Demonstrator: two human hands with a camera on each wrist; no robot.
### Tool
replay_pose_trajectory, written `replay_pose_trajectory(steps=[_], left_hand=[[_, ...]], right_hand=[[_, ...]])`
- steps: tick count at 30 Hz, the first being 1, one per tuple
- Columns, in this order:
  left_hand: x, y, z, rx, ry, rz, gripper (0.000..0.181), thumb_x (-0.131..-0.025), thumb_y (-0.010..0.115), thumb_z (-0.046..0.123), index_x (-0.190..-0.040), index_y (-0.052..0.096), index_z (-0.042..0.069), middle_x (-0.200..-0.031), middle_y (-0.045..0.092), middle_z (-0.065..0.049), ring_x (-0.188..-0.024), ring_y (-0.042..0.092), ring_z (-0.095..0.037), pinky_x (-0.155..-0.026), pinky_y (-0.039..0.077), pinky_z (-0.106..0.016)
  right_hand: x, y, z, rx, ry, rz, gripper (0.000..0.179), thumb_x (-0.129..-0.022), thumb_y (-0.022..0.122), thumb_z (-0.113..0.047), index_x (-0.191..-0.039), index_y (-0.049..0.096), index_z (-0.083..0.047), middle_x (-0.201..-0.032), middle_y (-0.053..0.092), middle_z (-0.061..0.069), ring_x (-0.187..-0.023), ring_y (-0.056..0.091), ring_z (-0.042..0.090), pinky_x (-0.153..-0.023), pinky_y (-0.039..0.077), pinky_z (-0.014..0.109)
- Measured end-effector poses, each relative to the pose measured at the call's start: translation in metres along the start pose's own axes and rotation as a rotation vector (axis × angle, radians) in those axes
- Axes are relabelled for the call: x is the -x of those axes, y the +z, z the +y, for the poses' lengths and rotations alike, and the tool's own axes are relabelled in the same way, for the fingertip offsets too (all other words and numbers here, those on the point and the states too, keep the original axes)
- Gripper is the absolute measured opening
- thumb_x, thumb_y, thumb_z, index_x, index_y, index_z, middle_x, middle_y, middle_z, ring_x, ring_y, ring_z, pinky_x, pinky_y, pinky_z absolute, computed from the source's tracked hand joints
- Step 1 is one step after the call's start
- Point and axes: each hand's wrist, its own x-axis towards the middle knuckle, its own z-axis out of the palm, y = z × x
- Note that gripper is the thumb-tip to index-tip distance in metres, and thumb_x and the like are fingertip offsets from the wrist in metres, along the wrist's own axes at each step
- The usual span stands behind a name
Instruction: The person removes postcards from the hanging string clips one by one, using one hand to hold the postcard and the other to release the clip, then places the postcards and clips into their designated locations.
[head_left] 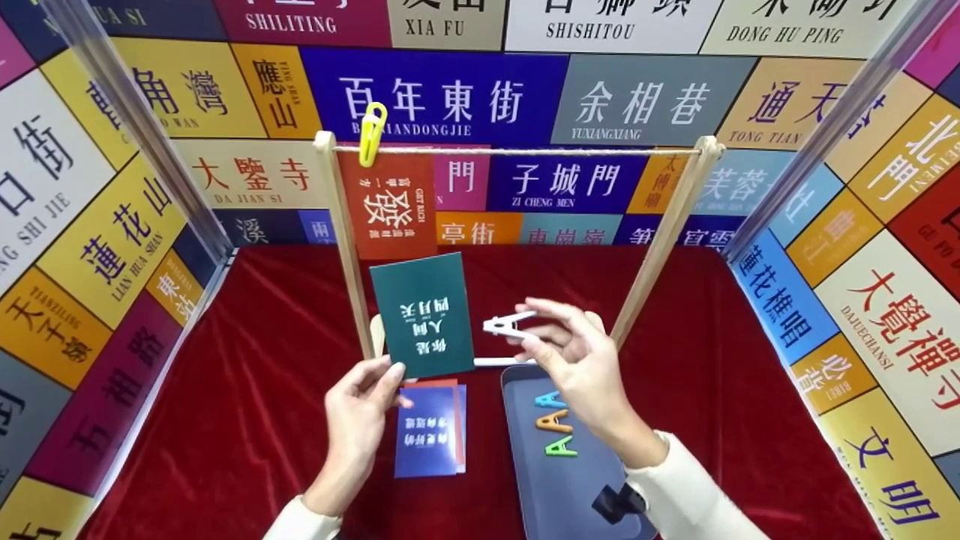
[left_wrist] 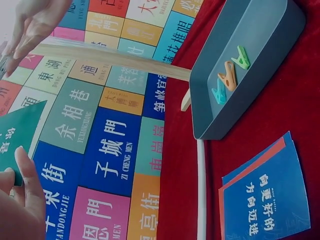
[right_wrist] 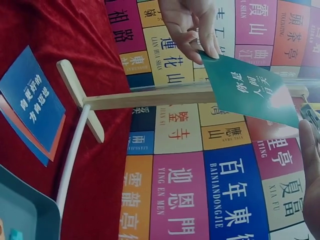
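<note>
Cards (head_left: 427, 442) lie near left hand (head_left: 356, 409), which pinches green card (head_left: 420, 289) near wooden post (head_left: 347, 270); right hand (head_left: 581, 358) pinches white clothespin (head_left: 492, 325), apparently by its handles; red cloth (head_left: 712, 390) flanks tray (head_left: 544, 491).

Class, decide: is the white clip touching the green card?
Apart: the head view shows a strip of red cloth between the white clip and the green card.
</note>
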Motion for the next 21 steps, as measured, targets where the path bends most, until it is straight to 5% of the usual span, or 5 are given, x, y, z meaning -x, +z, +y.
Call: replay_pose_trajectory(steps=[13, 21], left_hand=[[0.01, -0.007, -0.02, -0.01, -0.047, 0.039, 0.027, -0.091, 0.07, -0.002, -0.114, 0.067, -0.014, -0.083, 0.075, -0.002, -0.062, 0.07, -0.012, -0.058, 0.063, -0.03], [0.017, -0.016, -0.031, -0.037, -0.079, 0.062, 0.03, -0.091, 0.07, 0.002, -0.118, 0.067, -0.011, -0.084, 0.076, -0.007, -0.057, 0.067, -0.013, -0.059, 0.063, -0.027]], right_hand=[[0.03, -0.003, 0.013, 0.074, -0.065, 0.013, 0.037, -0.089, 0.064, 0.014, -0.125, 0.056, 0.015, -0.127, 0.067, 0.003, -0.092, 0.075, 0.016, -0.07, 0.066, 0.034], [0.052, -0.01, 0.026, 0.102, -0.034, 0.067, 0.037, -0.089, 0.065, 0.013, -0.125, 0.057, 0.013, -0.125, 0.065, 0.025, -0.1, 0.074, 0.015, -0.067, 0.066, 0.037]])
